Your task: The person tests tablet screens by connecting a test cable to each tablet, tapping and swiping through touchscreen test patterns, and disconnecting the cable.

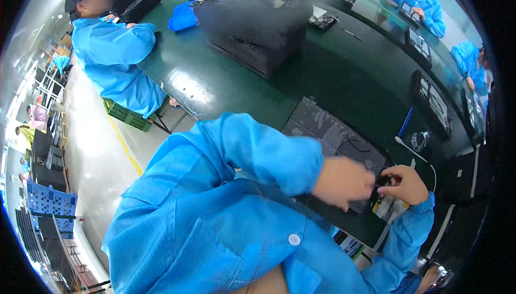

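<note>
The dark green surface [349, 76] spreads across the scene, broad at the far side and narrowing at the near right. A seated co-worker [110, 47] in a blue coat leans on its left edge. On the far part stands a tall black stack [258, 33], its top blurred, with a blue tray [183, 17] just beside it on the left. A dark grey sheet [320, 122] lies flat nearer, and a black frame [431, 103] lies well to its right.

The left hand [344, 183] is over the sheet's near right part, blurred; whether its grip is clamped on anything, I cannot tell. The right hand [404, 184] is just to its right, thumb and forefinger bent toward each other around a small dark part [381, 182]. This part is between the two hands; I cannot tell whether the right grip is closed on it. Farther off, right of the sheet, are a white cable [413, 149] and a blue pen [406, 121].
</note>
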Motion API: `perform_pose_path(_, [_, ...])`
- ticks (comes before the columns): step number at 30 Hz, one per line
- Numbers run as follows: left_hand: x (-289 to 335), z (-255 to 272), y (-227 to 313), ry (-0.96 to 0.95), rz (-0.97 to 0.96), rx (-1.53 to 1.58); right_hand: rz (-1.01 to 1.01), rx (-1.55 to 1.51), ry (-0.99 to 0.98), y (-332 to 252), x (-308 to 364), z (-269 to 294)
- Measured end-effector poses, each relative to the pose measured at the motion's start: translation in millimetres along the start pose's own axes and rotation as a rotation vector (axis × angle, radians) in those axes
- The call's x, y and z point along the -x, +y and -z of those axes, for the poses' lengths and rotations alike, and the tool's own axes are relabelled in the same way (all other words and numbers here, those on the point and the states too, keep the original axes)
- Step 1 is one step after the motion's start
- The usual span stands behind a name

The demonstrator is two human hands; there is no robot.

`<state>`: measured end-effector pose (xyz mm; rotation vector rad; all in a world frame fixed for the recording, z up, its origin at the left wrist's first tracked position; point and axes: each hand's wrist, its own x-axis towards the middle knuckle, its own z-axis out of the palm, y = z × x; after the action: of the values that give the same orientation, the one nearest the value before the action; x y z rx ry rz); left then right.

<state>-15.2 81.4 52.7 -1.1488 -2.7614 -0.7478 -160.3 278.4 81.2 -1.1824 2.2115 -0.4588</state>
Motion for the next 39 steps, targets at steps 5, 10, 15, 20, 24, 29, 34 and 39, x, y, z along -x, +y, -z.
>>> perform_pose_path(5, [-15,-43,3,0.152,-0.114,-0.105,0.050,0.053,-0.215,0,-11,11])
perform_pose_path(10, [-15,-52,-3,0.145,-0.118,-0.124,0.051,-0.008,-0.186,16,-11,-2])
perform_pose_path(15, [-13,-50,-6,0.063,-0.144,-0.083,0.146,-0.059,-0.079,26,-5,-3])
perform_pose_path(20, [-11,-32,-10,-0.018,-0.115,-0.094,-0.053,-0.184,-0.149,29,4,4])
perform_pose_path(24, [-9,-13,-23,-0.109,-0.034,-0.129,-0.139,-0.402,-0.156,38,11,10])
perform_pose_path(29, [-5,2,-31,-0.172,0.023,-0.229,-0.180,-0.472,-0.102,56,19,14])
perform_pose_path(34, [-43,-18,-20,0.159,0.029,-0.150,-0.111,-0.549,-0.166,62,22,11])
perform_pose_path(39, [-88,-50,-12,0.330,0.100,-0.149,-0.081,-0.768,-0.221,57,26,0])
